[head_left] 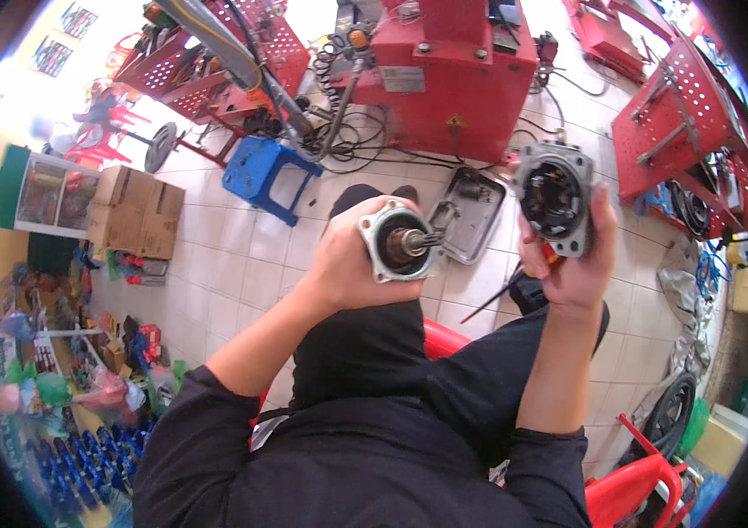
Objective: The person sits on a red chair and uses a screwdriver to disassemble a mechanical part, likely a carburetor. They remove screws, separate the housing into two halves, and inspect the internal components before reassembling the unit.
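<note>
L hand (pixel 337 257) wrapped rnd metal hsg (pixel 393 247), R hand (pixel 574 275) gripping flanged cover (pixel 555 199) + screwdriver (pixel 553 255).

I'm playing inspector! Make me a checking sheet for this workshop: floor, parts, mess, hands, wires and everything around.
Surface: white tiled floor; a metal tray on it holds loose parts.
Job's things: grey housing with a shaft inside; grey flanged piece with a dark hollow; red-handled tool.
Clutter: plastic bags and mixed goods at far left.
Hands: left hand grips the housing; right hand holds the flanged piece and, it seems, the tool.
Cables: dark cables on the floor by the red machine.
Surroundings: blue stool, cardboard boxes, red perforated panel.
</note>
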`<state>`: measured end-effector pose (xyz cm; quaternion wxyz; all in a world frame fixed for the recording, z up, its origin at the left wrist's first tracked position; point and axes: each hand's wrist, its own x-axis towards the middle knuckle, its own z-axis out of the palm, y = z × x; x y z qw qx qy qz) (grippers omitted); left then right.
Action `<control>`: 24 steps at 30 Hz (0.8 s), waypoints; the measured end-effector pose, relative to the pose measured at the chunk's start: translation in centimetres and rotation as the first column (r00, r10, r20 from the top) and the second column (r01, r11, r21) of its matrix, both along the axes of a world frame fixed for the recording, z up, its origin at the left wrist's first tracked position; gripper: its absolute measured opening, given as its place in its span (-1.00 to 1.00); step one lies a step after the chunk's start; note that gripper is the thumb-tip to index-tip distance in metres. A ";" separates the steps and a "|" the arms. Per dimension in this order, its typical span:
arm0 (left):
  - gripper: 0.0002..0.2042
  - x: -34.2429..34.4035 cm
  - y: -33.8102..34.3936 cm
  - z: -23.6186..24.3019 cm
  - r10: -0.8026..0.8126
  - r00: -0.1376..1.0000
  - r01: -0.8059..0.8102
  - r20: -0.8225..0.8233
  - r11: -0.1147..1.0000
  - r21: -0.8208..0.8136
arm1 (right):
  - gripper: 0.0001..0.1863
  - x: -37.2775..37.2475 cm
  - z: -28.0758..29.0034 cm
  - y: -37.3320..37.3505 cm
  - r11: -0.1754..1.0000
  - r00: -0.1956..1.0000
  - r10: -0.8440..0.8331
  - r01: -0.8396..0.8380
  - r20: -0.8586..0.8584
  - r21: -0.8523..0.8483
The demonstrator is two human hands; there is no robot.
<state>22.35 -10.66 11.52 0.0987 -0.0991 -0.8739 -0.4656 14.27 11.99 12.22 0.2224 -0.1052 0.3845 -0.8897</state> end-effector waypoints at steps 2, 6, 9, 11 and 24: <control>-0.51 0.4 -0.1 0.1 0.006 1.000 -0.006 0.001 0.999 0.036 | -0.37 -0.1 -0.3 -0.6 0.999 0.999 0.031 -0.031 0.029 -0.022; -0.50 0.6 0.2 0.3 0.003 1.000 -0.003 -0.009 1.000 0.010 | -0.36 -0.7 -0.5 -0.3 0.994 0.996 0.091 -0.091 0.000 -0.056; -0.52 0.6 0.6 0.5 -0.004 1.000 0.003 0.009 0.997 0.072 | -0.37 -0.6 -0.1 -0.2 0.994 0.996 0.084 -0.084 0.003 -0.073; -0.53 0.6 0.8 0.9 -0.019 1.000 0.020 -0.008 0.997 0.068 | -0.37 -0.7 -0.4 -0.1 0.989 0.994 0.107 -0.108 -0.011 -0.099; -0.52 1.0 1.2 1.4 -0.045 0.998 0.041 0.035 0.994 0.103 | -0.02 0.2 1.1 -0.2 0.953 0.984 0.122 -0.079 0.133 -0.291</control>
